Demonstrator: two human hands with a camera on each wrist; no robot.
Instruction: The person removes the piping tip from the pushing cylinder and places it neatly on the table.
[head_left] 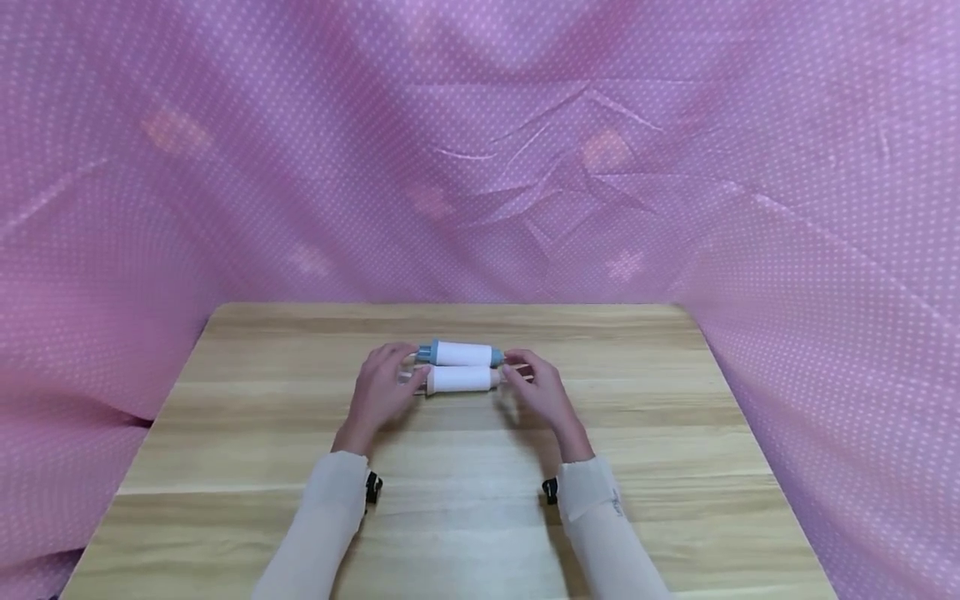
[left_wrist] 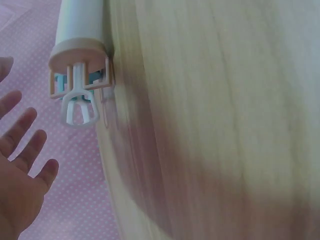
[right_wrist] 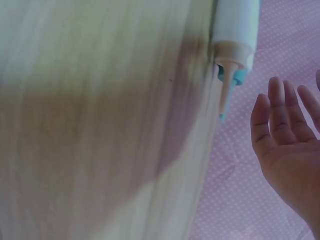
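Two syringe-like tubes with white barrels lie side by side on the wooden table, one with blue ends point(head_left: 463, 354) farther off and one with peach ends point(head_left: 459, 379) nearer. Around their left ends is my left hand point(head_left: 381, 387), its fingers spread and relaxed. The left wrist view shows a pale looped plunger handle point(left_wrist: 80, 112) below a peach collar, beside those fingers. At the nozzle ends, my right hand point(head_left: 543, 390) has its fingers loosely extended. In the right wrist view, a peach nozzle point(right_wrist: 228, 85) overlaps the blue one, with the right fingers apart from both.
The wooden table point(head_left: 465, 508) has a light grain and rounded far corners. Pink dotted cloth point(head_left: 480, 167) hangs behind it and along both sides. Black bands point(head_left: 373, 487) show at the cuffs of the pale sleeves point(head_left: 318, 517).
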